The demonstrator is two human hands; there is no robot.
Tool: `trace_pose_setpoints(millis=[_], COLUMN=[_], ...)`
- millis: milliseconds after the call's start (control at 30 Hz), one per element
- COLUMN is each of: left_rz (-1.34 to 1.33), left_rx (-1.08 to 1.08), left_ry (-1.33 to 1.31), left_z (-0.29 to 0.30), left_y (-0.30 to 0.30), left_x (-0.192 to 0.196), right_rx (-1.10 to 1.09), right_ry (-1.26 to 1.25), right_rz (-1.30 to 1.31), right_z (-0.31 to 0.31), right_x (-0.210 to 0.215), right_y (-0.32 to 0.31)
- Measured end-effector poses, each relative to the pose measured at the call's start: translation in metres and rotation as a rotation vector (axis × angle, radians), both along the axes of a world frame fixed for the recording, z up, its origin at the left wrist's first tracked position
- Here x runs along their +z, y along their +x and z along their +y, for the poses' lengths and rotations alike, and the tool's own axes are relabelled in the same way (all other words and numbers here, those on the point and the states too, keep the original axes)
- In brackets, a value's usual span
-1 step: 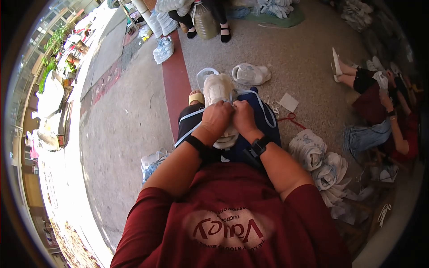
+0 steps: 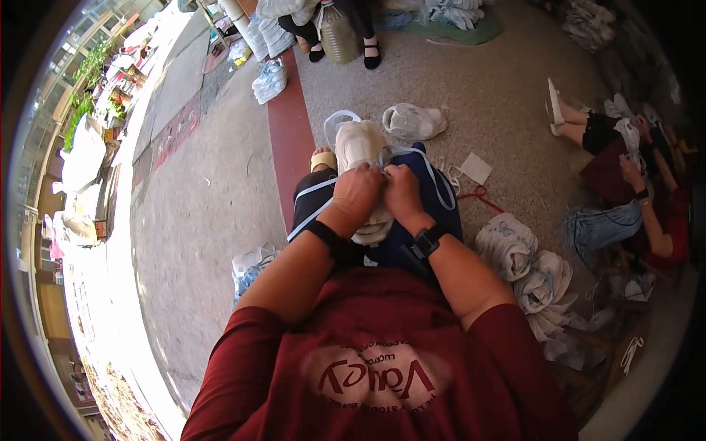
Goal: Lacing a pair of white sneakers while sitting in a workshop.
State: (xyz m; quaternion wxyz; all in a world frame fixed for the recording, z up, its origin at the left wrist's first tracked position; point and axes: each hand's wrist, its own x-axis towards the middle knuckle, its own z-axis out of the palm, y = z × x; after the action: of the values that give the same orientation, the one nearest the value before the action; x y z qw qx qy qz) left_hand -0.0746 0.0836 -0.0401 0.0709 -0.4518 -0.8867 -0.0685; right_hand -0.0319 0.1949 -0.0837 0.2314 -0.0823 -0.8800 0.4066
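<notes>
A white sneaker [image 2: 359,141] rests across my lap, its toe pointing away from me. Over its upper, my left hand [image 2: 357,195] and my right hand [image 2: 402,192] meet with bent, closed fingers. Both pinch a light-blue shoelace [image 2: 312,189] at the shoe's lacing. One length of it trails left across my dark trouser leg, and a loop hangs over the blue cloth on my right thigh. My fingers hide the exact spot where the lace is held. Just beyond, a second white sneaker [image 2: 415,121] lies on the ground.
White shoe parts [image 2: 507,246] are piled by my right side, near a red cord [image 2: 479,194] and a white card [image 2: 475,168]. A clear bag [image 2: 254,268] sits at my left. Another person [image 2: 632,176] sits at right; someone's feet [image 2: 371,55] show ahead.
</notes>
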Motion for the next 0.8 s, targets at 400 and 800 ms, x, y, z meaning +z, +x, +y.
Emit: trace_pose_setpoints(millis=[400,800], left_rz=[-0.567,-1.812], left_rx=[0.204,0.611], left_ry=[0.372,1.6], left_z=[-0.098,-0.108], left_y=[0.058,0.038], left_x=[0.031,-0.003], right_rx=[0.124,0.401], right_ry=[0.014,0.191], right_rz=[0.338,0.084], right_z=[-0.005,-0.024], right_x=[0.025,0.032], right_y=[0.008,-0.001])
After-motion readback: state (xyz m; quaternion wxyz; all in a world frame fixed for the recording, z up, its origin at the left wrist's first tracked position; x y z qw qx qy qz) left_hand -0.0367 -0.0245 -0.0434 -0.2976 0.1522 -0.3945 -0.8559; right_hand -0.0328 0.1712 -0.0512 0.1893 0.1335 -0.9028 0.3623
